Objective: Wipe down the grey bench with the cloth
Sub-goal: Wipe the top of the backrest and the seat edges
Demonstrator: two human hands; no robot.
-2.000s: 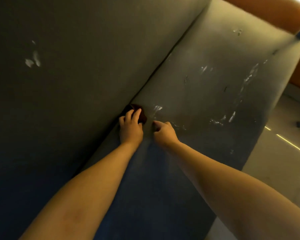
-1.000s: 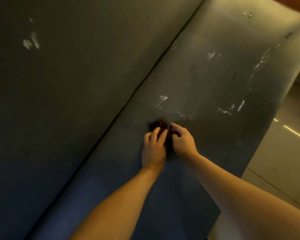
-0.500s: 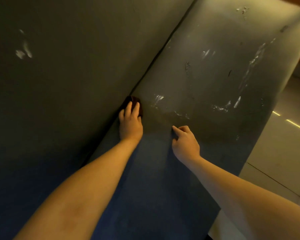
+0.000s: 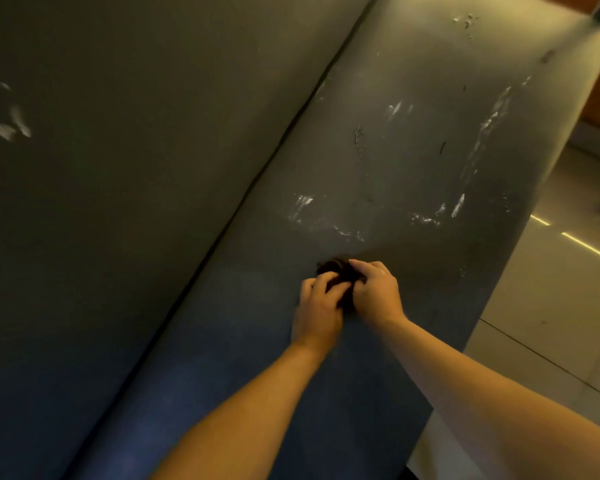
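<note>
The grey bench seat (image 4: pixel 378 161) runs diagonally from lower left to upper right, its backrest (image 4: pixel 118 150) filling the left side. A small dark cloth (image 4: pixel 335 268) is bunched on the middle of the seat. My left hand (image 4: pixel 317 306) presses on the cloth from the left, fingers curled over it. Against the cloth's right side sits my right hand (image 4: pixel 374 292), its fingers closed on the fabric. Most of the cloth is hidden under both hands. White smears (image 4: pixel 302 206) mark the seat just beyond the cloth.
More white streaks (image 4: pixel 489 126) run along the seat near its right edge, and a pale smudge (image 4: pixel 11 126) is on the backrest. A dark seam (image 4: pixel 257 188) divides seat and backrest. Light floor tiles (image 4: pixel 551 289) lie beyond the seat's right edge.
My left hand slid the cloth from the seam by the backrest rightward to the middle of the seat. My right hand closed in and now touches the cloth.
</note>
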